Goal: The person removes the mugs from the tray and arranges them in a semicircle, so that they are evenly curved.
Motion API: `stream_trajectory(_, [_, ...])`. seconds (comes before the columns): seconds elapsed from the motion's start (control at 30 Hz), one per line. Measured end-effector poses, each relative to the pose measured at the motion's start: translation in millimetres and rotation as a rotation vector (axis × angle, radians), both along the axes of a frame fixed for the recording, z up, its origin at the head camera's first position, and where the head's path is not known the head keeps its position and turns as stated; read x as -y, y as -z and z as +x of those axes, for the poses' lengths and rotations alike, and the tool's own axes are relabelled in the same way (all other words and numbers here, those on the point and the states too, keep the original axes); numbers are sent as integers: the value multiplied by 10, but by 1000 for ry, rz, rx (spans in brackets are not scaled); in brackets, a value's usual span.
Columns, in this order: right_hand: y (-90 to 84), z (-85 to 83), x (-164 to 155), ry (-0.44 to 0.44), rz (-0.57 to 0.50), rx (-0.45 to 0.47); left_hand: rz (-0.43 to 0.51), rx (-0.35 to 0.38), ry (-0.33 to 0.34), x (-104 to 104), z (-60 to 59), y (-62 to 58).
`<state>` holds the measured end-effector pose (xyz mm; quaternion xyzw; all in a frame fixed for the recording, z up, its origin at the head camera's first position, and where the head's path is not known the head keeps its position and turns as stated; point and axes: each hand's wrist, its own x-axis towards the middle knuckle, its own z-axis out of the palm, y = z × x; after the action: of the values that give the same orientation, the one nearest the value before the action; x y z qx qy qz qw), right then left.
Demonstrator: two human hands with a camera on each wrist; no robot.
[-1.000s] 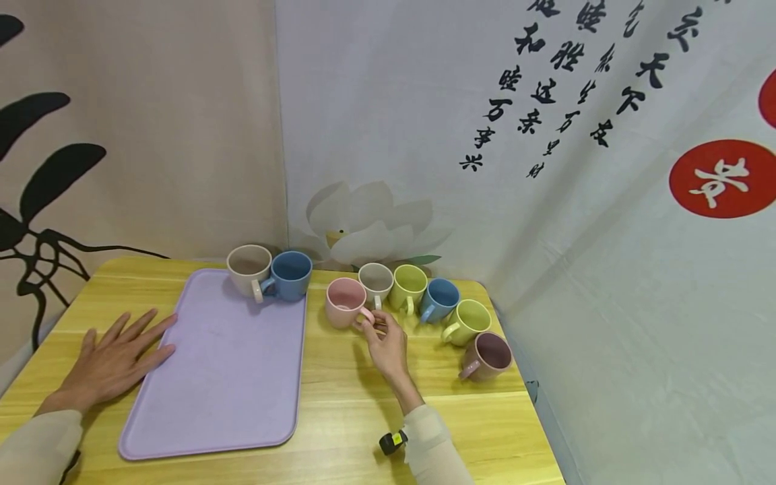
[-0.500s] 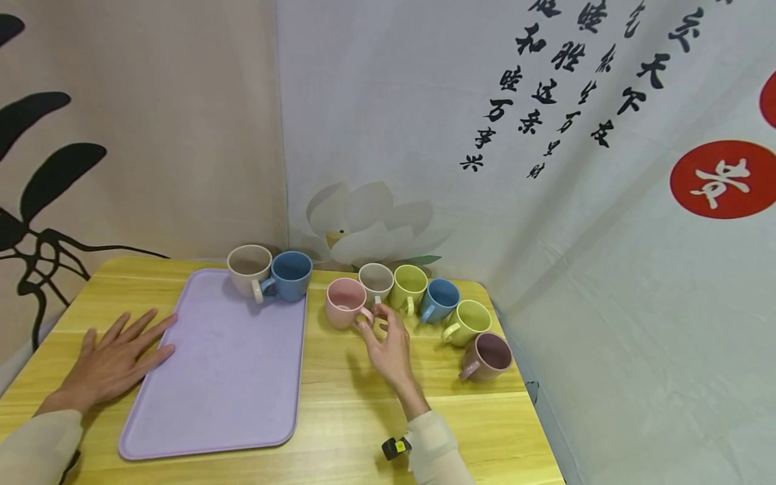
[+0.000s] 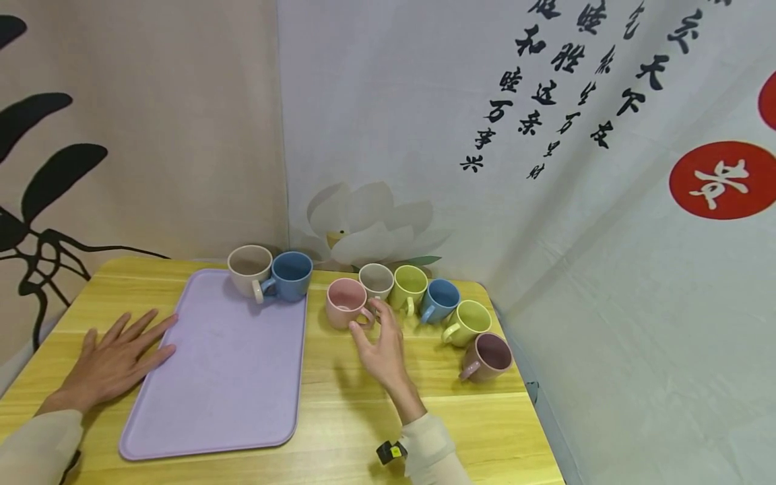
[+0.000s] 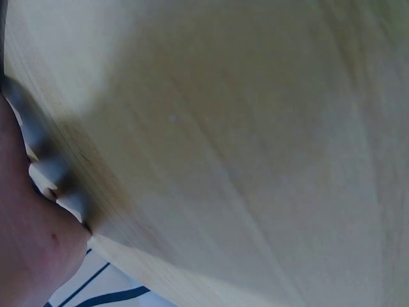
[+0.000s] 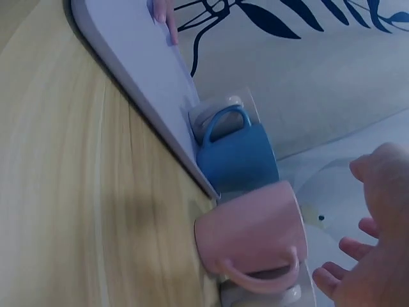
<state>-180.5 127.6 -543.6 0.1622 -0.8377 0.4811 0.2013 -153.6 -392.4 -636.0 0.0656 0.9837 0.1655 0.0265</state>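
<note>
My left hand (image 3: 112, 367) lies flat with fingers spread, its fingertips over the left rim of a lilac tray (image 3: 227, 384). In the left wrist view only part of that hand (image 4: 32, 256) shows above the wood. On the tray's far end stand a beige mug (image 3: 247, 273) and a blue mug (image 3: 291, 277). My right hand (image 3: 384, 350) is just in front of a pink mug (image 3: 342, 311), thumb and fingers parted near its handle and holding nothing. The right wrist view shows a gap between the right hand (image 5: 383, 236) and the pink mug's handle (image 5: 262, 281).
Right of the pink mug, a grey-white mug (image 3: 374, 276), a yellow-green mug (image 3: 401, 295), a smaller blue mug (image 3: 439, 302), a second yellow-green mug (image 3: 469, 330) and a mauve mug (image 3: 488, 364) stand in a curve on the wooden table (image 3: 364, 417). A printed curtain (image 3: 388, 121) hangs behind.
My right hand's fingers have come off the pink mug's handle and spread apart, the hand shifting slightly. The mugs, tray and left hand have not moved.
</note>
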Motion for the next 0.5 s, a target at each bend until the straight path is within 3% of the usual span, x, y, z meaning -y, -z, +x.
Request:
stream_trajectory(0.17, [-29,59,144,-76,-30,-41,-3,14,-3,-1,-9,-17])
stream_trajectory(0.5, [-71,242,539,-129,137,-23,7,12,-7,-17,1,-22])
